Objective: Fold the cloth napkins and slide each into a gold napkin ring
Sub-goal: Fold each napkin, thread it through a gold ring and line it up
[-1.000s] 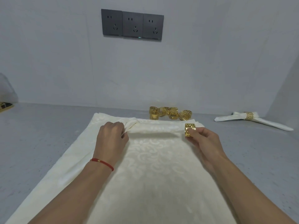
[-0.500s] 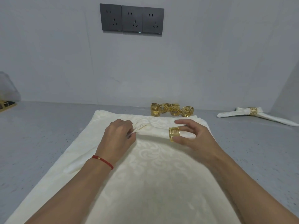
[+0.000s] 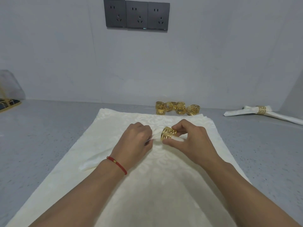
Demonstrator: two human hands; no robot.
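Observation:
A rolled cream napkin (image 3: 156, 135) lies across a stack of flat cream napkins (image 3: 147, 185) on the grey counter. My left hand (image 3: 136, 141) pinches the roll just left of its middle; the roll's left end (image 3: 86, 164) sticks out below my wrist. My right hand (image 3: 190, 138) holds a gold napkin ring (image 3: 168, 133) between thumb and fingers, and the ring sits around the roll, close to my left fingers. The right part of the roll is hidden by my right hand.
Several loose gold rings (image 3: 176, 108) lie in a cluster by the wall behind the stack. A finished napkin in a gold ring (image 3: 260, 110) rests at the far right. Dark wall sockets (image 3: 136, 13) hang above. A patterned object (image 3: 8, 104) is at the left edge.
My right hand has carried the gold ring leftwards along the rolled napkin, from its right end to near its middle. My left hand has kept its pinch on the roll.

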